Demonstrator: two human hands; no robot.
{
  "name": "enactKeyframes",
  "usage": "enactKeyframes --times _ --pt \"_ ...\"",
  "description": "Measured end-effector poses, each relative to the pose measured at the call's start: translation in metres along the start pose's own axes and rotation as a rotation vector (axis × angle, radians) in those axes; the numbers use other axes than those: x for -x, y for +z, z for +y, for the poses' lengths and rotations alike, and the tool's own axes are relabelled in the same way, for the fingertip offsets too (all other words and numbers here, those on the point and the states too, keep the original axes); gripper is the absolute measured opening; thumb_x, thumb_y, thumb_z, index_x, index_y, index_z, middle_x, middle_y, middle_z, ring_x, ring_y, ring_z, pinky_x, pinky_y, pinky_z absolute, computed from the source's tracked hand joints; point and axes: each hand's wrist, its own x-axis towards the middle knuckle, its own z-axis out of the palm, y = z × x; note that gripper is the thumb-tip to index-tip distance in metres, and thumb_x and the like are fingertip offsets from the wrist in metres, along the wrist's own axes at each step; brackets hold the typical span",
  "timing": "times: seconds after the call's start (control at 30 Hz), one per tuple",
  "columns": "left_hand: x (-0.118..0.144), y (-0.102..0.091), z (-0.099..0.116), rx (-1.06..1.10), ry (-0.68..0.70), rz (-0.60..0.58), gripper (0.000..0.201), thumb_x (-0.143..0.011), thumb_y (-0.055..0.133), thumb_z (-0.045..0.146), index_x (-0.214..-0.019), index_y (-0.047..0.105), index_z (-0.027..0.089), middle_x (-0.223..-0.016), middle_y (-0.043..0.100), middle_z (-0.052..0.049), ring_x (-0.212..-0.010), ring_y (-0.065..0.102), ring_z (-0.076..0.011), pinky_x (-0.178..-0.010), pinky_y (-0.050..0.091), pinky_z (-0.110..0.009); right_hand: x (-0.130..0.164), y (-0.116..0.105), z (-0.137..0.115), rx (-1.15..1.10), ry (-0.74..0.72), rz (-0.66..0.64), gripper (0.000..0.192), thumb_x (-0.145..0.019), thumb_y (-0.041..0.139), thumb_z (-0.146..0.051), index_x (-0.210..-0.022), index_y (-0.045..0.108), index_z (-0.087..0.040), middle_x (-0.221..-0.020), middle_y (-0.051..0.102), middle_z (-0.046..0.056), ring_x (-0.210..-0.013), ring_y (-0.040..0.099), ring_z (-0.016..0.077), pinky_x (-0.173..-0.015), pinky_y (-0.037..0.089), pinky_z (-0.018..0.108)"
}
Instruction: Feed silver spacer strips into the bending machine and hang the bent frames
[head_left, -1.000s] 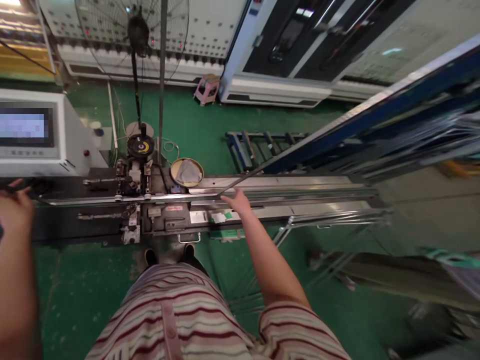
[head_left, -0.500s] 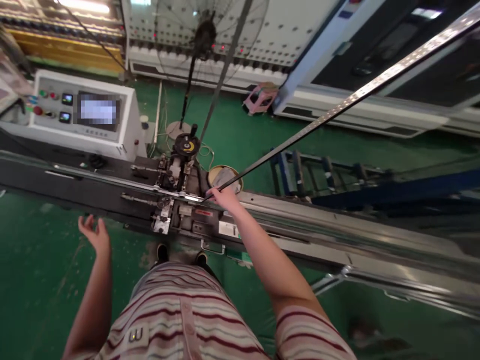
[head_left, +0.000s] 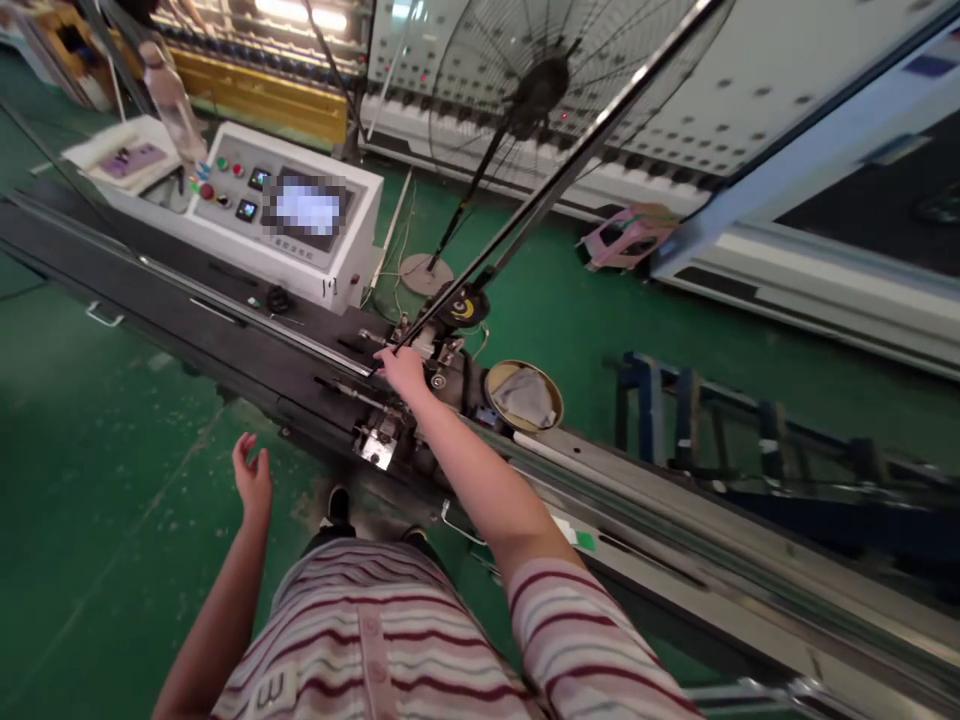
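My right hand (head_left: 403, 372) is closed around the lower end of a long, thin metal strip (head_left: 600, 128). Tilted steeply, the strip rises from the machine bed to the top right, past the fan. That hand is over the clamp mechanism (head_left: 379, 440) of a long bench machine (head_left: 247, 350), beside a narrow rail (head_left: 300, 335). Whether the strip's lower end touches the rail cannot be made out. My left hand (head_left: 253, 475) hangs above the green floor, before the machine's front edge, its fingers loosely bent and apart with nothing in them.
A control panel (head_left: 285, 205) with a lit screen stands behind the bed. Beyond the handwheel (head_left: 461, 305) is a standing fan (head_left: 540, 95). A round tub (head_left: 556, 405) holds a grey cloth. Further off are a pink stool (head_left: 630, 237) and a blue rack (head_left: 667, 415).
My right hand has moved left along the bed with the strip, from beyond the clamps to over them. The strip stands steeper. My view has turned; my left hand stays empty.
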Motion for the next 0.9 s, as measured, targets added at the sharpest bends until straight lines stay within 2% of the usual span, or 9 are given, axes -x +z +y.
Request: enactKeyframes --times 0.1,0.17,0.33,0.43,0.5,0.6,0.7,0.8,0.9 --pt "-0.002 0.008 0.007 0.037 0.014 -0.027 0.052 -0.088 0.066 0.037 -0.136 0.051 0.022 -0.138 0.054 -0.016 -0.130 0.051 -0.0252 -0.102 0.047 -0.039 0.001 0.013 -0.022 -0.054 0.003 0.020 0.034 -0.091 0.046 -0.024 -0.098 0.078 -0.015 -0.089 0.077 0.007 -0.088 0.073 0.0163 -0.094 0.052 0.029" --pt "-0.002 0.011 0.010 0.053 0.028 -0.055 0.051 -0.089 0.065 0.037 -0.136 0.051 0.022 -0.139 0.052 -0.016 -0.132 0.050 -0.0256 -0.104 0.047 -0.040 0.006 0.008 -0.030 -0.094 -0.004 0.027 0.035 -0.091 0.045 -0.025 -0.095 0.078 -0.015 -0.087 0.077 0.006 -0.082 0.073 0.0156 -0.090 0.054 0.029" --pt "0.007 -0.004 0.018 0.023 0.069 -0.093 0.048 -0.090 0.064 0.038 -0.134 0.054 0.022 -0.137 0.054 -0.015 -0.130 0.051 -0.0256 -0.105 0.046 -0.041 0.040 -0.044 -0.034 -0.208 -0.019 0.032 0.036 -0.088 0.046 -0.027 -0.093 0.078 -0.012 -0.087 0.076 0.008 -0.062 0.069 0.0139 -0.070 0.057 0.028" --pt "0.023 -0.025 0.027 -0.007 0.102 -0.075 0.049 -0.089 0.064 0.038 -0.135 0.054 0.023 -0.137 0.054 -0.015 -0.129 0.052 -0.0258 -0.104 0.047 -0.042 0.079 -0.077 -0.029 -0.213 -0.025 0.017 0.032 -0.084 0.049 -0.025 -0.089 0.077 -0.012 -0.081 0.075 0.007 -0.059 0.069 0.0141 -0.065 0.055 0.027" --pt "0.038 -0.040 0.034 -0.011 0.116 -0.043 0.050 -0.089 0.065 0.039 -0.135 0.054 0.023 -0.137 0.054 -0.015 -0.129 0.052 -0.0261 -0.104 0.047 -0.043 0.113 -0.090 -0.018 -0.179 -0.039 -0.011 0.030 -0.084 0.049 -0.025 -0.087 0.077 -0.012 -0.075 0.073 0.006 -0.060 0.069 0.0146 -0.066 0.054 0.026" --pt "0.068 -0.058 0.049 0.021 0.131 0.012 0.050 -0.088 0.066 0.039 -0.134 0.055 0.023 -0.137 0.055 -0.014 -0.129 0.052 -0.0263 -0.105 0.046 -0.043 0.173 -0.096 0.016 -0.130 -0.067 -0.065 0.033 -0.086 0.047 -0.025 -0.086 0.077 -0.014 -0.079 0.075 0.006 -0.063 0.069 0.0148 -0.066 0.053 0.025" --pt "0.109 -0.067 0.069 0.063 0.165 0.024 0.047 -0.089 0.065 0.038 -0.132 0.056 0.023 -0.136 0.056 -0.014 -0.128 0.052 -0.0258 -0.105 0.046 -0.042 0.236 -0.091 0.070 -0.057 -0.047 -0.108 0.036 -0.089 0.044 -0.026 -0.091 0.078 -0.015 -0.087 0.076 0.007 -0.067 0.070 0.0152 -0.068 0.051 0.025" --pt "0.161 -0.070 0.098 0.084 0.218 -0.065 0.044 -0.090 0.065 0.039 -0.130 0.057 0.022 -0.133 0.058 -0.014 -0.124 0.055 -0.0252 -0.104 0.046 -0.041 0.298 -0.083 0.132 0.089 -0.025 -0.146 0.038 -0.091 0.042 -0.026 -0.094 0.078 -0.016 -0.092 0.077 0.008 -0.075 0.071 0.0168 -0.073 0.050 0.025" --pt "0.220 -0.073 0.144 0.144 0.258 -0.237 0.046 -0.091 0.065 0.039 -0.132 0.055 0.022 -0.132 0.059 -0.015 -0.120 0.058 -0.0248 -0.105 0.044 -0.041 0.358 -0.073 0.189 0.262 -0.036 -0.187 0.041 -0.094 0.038 -0.026 -0.096 0.078 -0.016 -0.098 0.077 0.011 -0.090 0.072 0.0219 -0.081 0.049 0.029"
